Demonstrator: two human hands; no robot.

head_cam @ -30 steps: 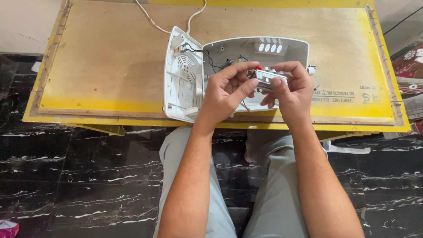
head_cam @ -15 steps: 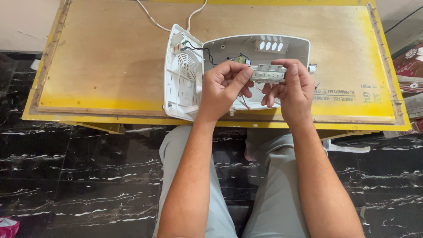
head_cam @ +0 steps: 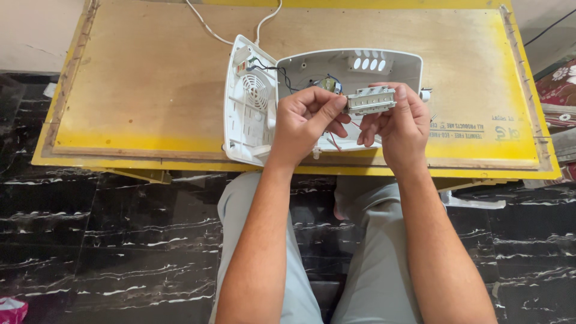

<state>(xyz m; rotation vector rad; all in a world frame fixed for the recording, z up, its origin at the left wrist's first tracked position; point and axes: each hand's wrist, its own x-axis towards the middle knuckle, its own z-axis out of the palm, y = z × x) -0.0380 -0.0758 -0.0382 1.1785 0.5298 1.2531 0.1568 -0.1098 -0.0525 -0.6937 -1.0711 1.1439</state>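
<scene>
I held a small grey ribbed component (head_cam: 371, 99) between both hands above the opened white appliance casing (head_cam: 348, 75), which lay on the yellow-edged wooden board (head_cam: 150, 90). My right hand (head_cam: 399, 123) gripped its right end, thumb on top and fingers curled beneath. My left hand (head_cam: 306, 120) was loosely curled, thumb and forefinger pinching its left end. Thin red wires (head_cam: 333, 142) trailed below my fingers.

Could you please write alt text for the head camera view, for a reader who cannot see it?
Both hands, left hand and right hand, hold a small grey slotted part above an opened white plastic casing lying on a yellow-edged wooden board, with white cables running off its far edge.
</scene>
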